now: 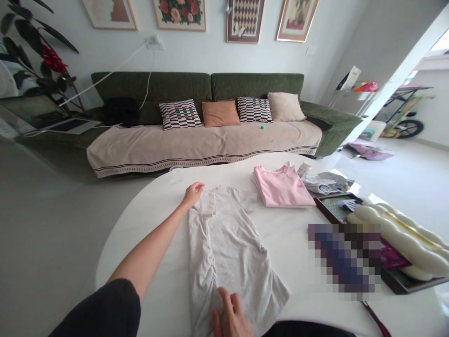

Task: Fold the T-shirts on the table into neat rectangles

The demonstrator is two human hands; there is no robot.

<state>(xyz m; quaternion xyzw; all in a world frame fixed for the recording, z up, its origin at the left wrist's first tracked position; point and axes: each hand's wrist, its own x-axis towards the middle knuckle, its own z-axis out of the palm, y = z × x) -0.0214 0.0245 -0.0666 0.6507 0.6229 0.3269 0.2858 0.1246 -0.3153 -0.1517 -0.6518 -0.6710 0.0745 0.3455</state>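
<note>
shirt (228, 243) lengthwise away, collar far, under left hand (192, 193), right hand (231, 318)

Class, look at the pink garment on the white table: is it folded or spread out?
Folded. The pink garment lies as a neat, compact rectangle with stacked layers along its edge, unlike the grey T-shirt beside it.
</note>
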